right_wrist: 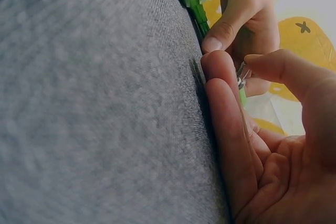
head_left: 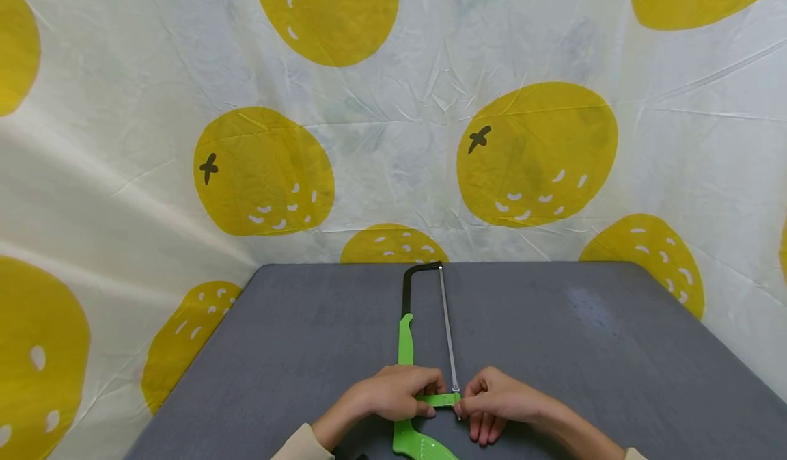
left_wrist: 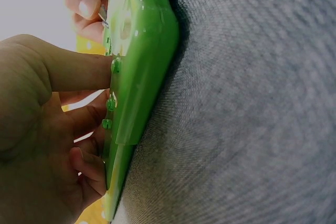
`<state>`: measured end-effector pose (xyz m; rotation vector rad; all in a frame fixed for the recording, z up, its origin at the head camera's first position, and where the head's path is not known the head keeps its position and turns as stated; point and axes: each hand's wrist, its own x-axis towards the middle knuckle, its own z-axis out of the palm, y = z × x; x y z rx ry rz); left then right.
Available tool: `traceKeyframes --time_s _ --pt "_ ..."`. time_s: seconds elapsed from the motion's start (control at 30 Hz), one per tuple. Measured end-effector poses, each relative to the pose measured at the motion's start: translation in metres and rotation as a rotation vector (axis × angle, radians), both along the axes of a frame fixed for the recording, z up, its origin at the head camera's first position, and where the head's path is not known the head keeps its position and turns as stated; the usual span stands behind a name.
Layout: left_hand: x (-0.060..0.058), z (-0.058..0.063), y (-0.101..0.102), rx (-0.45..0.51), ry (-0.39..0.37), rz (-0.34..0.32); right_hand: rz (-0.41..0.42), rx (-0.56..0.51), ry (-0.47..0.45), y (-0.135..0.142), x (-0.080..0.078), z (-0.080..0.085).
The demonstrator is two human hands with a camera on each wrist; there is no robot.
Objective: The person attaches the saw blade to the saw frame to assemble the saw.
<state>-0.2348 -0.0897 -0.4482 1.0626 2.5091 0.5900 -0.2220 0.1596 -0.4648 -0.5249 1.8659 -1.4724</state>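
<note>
A hacksaw (head_left: 405,340) with a green handle and black front frame lies on the grey table, its blade (head_left: 447,330) on the right side. My left hand (head_left: 399,390) lies across the green frame and grips it near the crosspiece (head_left: 439,400), thumb on the near side. In the left wrist view the thumb presses the green plastic (left_wrist: 147,61). At the blade's near end my right hand (head_left: 494,405) pinches a small metal wing nut (right_wrist: 242,74) between thumb and index finger. Its other fingers (right_wrist: 231,135) lie low along the table surface.
The grey table (head_left: 320,330) stretches out to both sides and beyond the saw. Behind it and at the sides hangs a white cloth (head_left: 393,166) printed with large yellow fruit. A small dark object (head_left: 361,456) shows at the bottom edge, beside the left sleeve (head_left: 304,444).
</note>
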Motion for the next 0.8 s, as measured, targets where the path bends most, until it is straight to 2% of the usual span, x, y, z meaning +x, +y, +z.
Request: traceKeyframes --time_s 0.8 --pt "-0.0007 -0.0012 0.0 0.009 -0.016 -0.003 0.044 -0.016 -0.02 0.0004 -0.0022 0.0009"
